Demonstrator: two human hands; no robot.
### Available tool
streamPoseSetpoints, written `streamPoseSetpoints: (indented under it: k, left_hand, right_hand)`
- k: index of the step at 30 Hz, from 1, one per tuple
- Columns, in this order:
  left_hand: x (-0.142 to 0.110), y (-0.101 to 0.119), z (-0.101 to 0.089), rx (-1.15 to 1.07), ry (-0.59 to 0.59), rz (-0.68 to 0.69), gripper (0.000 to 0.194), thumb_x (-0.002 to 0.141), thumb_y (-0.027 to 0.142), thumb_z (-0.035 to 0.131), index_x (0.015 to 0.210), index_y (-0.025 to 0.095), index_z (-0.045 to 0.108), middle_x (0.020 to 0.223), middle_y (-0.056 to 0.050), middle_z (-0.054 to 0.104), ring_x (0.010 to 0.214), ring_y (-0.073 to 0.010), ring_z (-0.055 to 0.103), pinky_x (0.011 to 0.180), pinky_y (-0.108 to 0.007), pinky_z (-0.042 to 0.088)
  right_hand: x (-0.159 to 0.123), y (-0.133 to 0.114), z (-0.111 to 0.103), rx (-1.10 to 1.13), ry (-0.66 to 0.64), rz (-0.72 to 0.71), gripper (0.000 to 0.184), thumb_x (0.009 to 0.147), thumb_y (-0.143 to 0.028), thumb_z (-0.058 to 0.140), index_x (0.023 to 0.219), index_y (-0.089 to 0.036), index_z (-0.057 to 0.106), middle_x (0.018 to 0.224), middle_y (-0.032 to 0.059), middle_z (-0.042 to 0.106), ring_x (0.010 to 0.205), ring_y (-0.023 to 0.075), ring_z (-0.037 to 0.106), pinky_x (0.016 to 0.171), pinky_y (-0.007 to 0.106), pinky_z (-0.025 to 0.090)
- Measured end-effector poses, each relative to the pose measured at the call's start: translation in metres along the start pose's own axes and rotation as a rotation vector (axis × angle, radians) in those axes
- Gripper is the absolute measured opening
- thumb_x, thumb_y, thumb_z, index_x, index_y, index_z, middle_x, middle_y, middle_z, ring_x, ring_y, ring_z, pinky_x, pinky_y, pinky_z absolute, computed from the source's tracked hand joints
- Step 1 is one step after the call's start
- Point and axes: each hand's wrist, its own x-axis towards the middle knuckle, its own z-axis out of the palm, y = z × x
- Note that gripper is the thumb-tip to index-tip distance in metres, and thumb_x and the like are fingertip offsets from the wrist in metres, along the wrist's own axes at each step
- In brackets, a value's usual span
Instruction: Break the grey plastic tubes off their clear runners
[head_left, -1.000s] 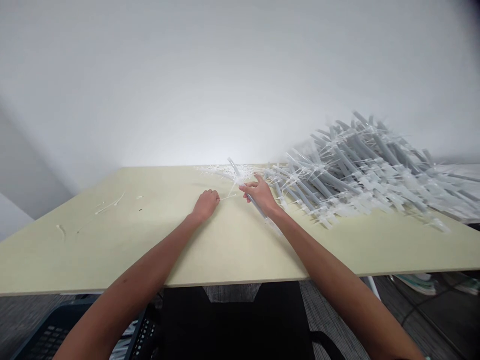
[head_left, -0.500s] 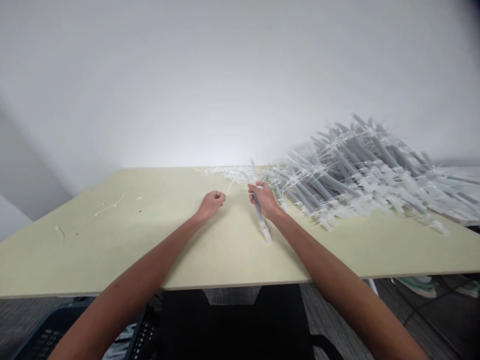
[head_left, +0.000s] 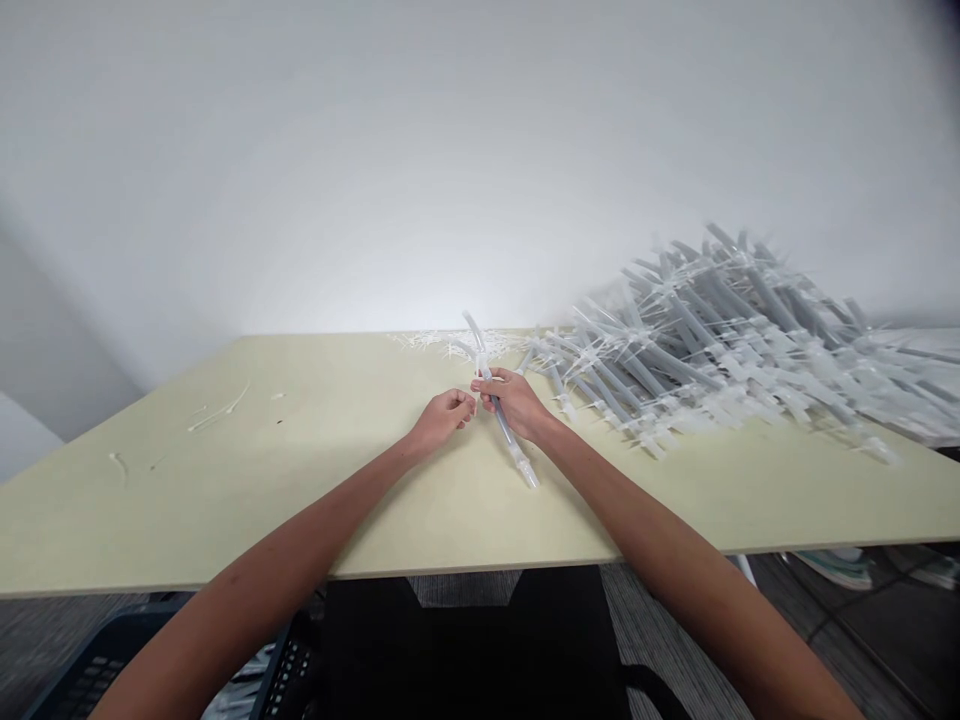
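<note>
My right hand (head_left: pixel 516 402) is closed around a clear plastic tube assembly (head_left: pixel 506 425), which slants from the upper left toward my body. At its far end the tube splits into branches at a whitish connector; a pale fitting sits on its near end. Just to the left, my left hand (head_left: pixel 448 418) pinches a thin white cable tie (head_left: pixel 476 372), mostly hidden by the fingers and close to the tube. Behind both hands lies a scatter of white cable ties (head_left: pixel 431 342).
A large heap of similar tube assemblies (head_left: pixel 690 340) covers the right of the table (head_left: pixel 247 520). A few loose ties (head_left: pixel 225 408) and small scraps lie at left. Below the front edge stands a dark basket (head_left: pixel 112 650). A white wall rises behind.
My left hand has moved right, bringing the cable tie up to the tube. My right hand has shifted slightly left with the tube assembly, which now tilts more.
</note>
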Motion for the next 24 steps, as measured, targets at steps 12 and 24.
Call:
streamPoseSetpoints:
  k: [12, 24]
  left_hand:
    - [0.004, 0.009, -0.013, -0.105, 0.214, 0.016, 0.032, 0.072, 0.04, 0.06, 0.092, 0.015, 0.056, 0.081, -0.005, 0.059, 0.069, -0.0127, 0.054, 0.065, -0.028, 0.045]
    - [0.009, 0.0, -0.018, -0.248, 0.288, -0.008, 0.027, 0.069, 0.029, 0.064, 0.09, 0.014, 0.063, 0.07, -0.002, 0.056, 0.061, -0.0093, 0.05, 0.064, -0.026, 0.044]
  right_hand:
    - [-0.001, 0.007, -0.001, -0.565, -0.086, -0.002, 0.032, 0.061, -0.031, 0.07, 0.083, -0.018, 0.05, 0.052, -0.0069, 0.05, 0.04, 0.0067, 0.04, 0.04, 0.021, 0.029]
    - [-0.002, 0.009, 0.003, -0.399, -0.049, 0.055, 0.027, 0.067, -0.034, 0.067, 0.081, -0.016, 0.052, 0.059, -0.002, 0.054, 0.045, 0.0077, 0.044, 0.042, 0.021, 0.033]
